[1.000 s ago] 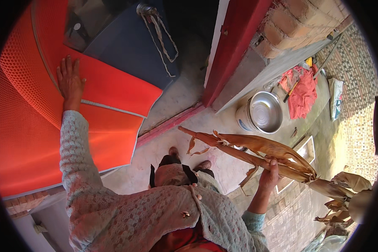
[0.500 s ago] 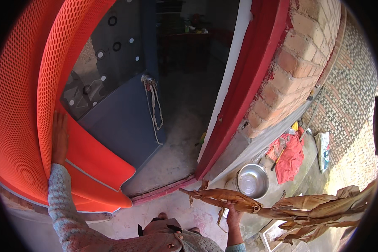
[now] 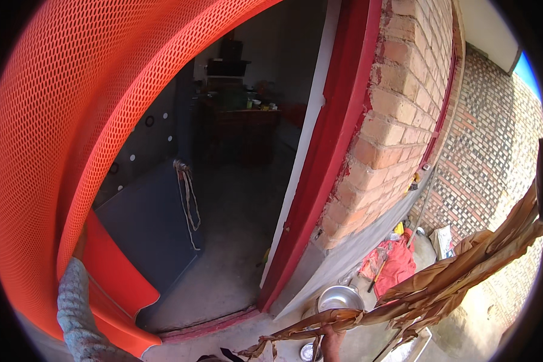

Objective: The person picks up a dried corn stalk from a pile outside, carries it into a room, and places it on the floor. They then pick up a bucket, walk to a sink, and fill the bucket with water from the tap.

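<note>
Mostly ones, a pair or two

Left hand (image 3: 80, 242) plus right hand (image 3: 332, 339): two. Dried-leaf bundle (image 3: 443, 283): one; leaves overlap too much to count. Orange mesh curtain (image 3: 42, 151): one. Blue-grey door (image 3: 142, 223): one. Red door frame (image 3: 351, 102): one. Large metal pan (image 3: 339, 298): one. Small metal bowl (image 3: 308, 352): one. Red cloth heap (image 3: 398, 265): one. White dots (image 3: 132, 157) by the door: at least four. Dark rings (image 3: 149, 121): two.

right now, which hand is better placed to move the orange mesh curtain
Probably the left hand: it's at the orange mesh curtain, though mostly hidden, while the right hand grips dry stalks.
</note>
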Motion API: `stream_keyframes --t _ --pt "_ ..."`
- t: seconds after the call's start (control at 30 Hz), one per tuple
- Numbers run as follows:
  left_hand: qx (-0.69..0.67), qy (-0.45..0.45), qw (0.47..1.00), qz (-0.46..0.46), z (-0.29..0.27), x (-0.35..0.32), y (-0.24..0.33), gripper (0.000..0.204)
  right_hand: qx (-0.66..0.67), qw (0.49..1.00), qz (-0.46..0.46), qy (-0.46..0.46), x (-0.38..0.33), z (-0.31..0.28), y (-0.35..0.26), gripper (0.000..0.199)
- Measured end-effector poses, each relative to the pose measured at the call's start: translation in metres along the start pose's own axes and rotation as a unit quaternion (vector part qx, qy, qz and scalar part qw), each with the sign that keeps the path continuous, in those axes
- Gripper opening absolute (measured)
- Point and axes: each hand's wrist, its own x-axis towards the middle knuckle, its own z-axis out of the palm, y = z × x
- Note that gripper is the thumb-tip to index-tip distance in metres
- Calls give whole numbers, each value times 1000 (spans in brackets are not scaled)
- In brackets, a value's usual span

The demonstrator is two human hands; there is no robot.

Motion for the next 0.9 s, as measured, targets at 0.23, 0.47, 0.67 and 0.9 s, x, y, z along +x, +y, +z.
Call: stream_keyframes --t 0.23,0.47,0.67,0.9 --pt "88 -42 995 10 -7 27 -12 75 12 997 70 22 -1 29 31 22" --pt "55 -152 987 -12 -64 37 4 74 -58 989 129 -55 -27 47 70 19" --pt "165 -182 968 -43 -69 19 -44 62 -64 980 137 -127 -40 95 81 30" --pt "224 -142 963 -45 -43 35 -99 45 -68 974 144 -159 -40 159 114 29"
